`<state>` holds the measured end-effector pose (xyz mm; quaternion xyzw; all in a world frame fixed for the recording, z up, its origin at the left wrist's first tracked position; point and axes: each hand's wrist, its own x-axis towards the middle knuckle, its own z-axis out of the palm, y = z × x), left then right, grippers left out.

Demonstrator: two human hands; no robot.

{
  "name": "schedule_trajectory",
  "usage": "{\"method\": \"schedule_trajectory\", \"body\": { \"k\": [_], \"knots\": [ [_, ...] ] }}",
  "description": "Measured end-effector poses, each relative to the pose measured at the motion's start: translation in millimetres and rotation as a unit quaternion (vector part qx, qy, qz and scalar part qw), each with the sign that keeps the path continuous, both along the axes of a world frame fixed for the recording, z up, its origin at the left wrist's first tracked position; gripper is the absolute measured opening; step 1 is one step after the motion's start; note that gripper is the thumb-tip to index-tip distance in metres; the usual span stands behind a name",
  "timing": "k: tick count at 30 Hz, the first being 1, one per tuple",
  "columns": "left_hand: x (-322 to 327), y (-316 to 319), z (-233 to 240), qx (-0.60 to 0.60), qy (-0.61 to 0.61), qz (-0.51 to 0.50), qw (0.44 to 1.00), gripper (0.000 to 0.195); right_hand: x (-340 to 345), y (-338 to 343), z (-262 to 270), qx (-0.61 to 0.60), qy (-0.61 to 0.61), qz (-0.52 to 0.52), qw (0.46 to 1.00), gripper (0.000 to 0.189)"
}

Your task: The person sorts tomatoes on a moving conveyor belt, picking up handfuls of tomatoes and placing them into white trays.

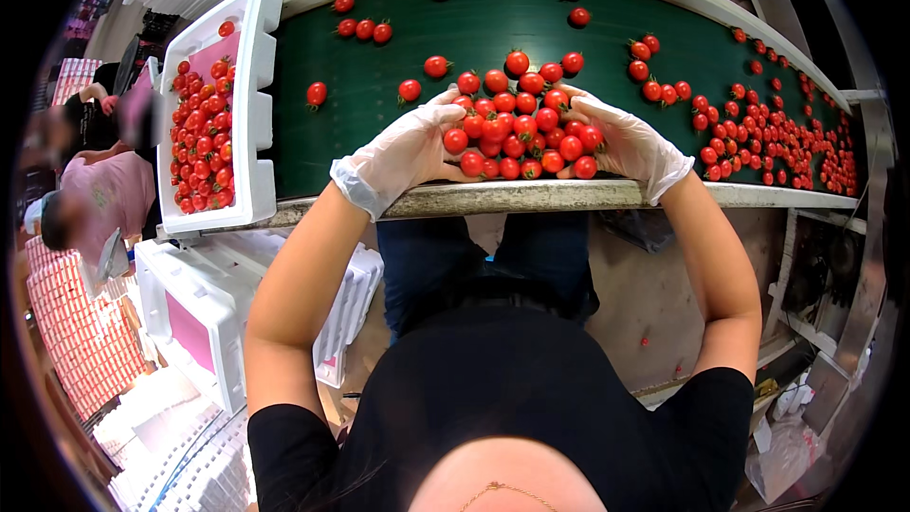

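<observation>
My left hand (pixel 407 142), in a thin whitish glove, curves around the left side of a heap of red cherry tomatoes (pixel 525 126). On the heap's right side, my right hand (pixel 629 135) wears the same kind of glove and cups the fruit from there. The heap sits between both palms at the near edge of a green conveyor belt (pixel 320 146). Some fingertips are hidden behind the tomatoes. A few loose tomatoes lie just beyond the hands, several with green calyxes.
A white foam box (pixel 268 89) with cherry tomatoes in it stands across the belt's left end. Many more tomatoes (pixel 775 139) cover the belt at right. A worn rail (pixel 526 197) edges the near side. More foam boxes (pixel 234 284) stand lower left. People (pixel 106 192) are at far left.
</observation>
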<state>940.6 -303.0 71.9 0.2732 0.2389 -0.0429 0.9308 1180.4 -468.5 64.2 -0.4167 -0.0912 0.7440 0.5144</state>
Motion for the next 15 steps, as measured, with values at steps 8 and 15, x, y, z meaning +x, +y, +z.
{"method": "schedule_trajectory", "body": {
  "k": [8, 15],
  "knots": [
    [11, -8, 14, 0.013, 0.002, 0.008, 1.000, 0.060, -29, 22, 7, 0.019, 0.053, -0.039, 0.998, 0.055],
    [10, -5, 8, 0.020, 0.021, 0.099, 0.995, 0.055, -52, 49, 24, -0.018, -0.048, -0.063, 0.997, 0.049]
  ]
}}
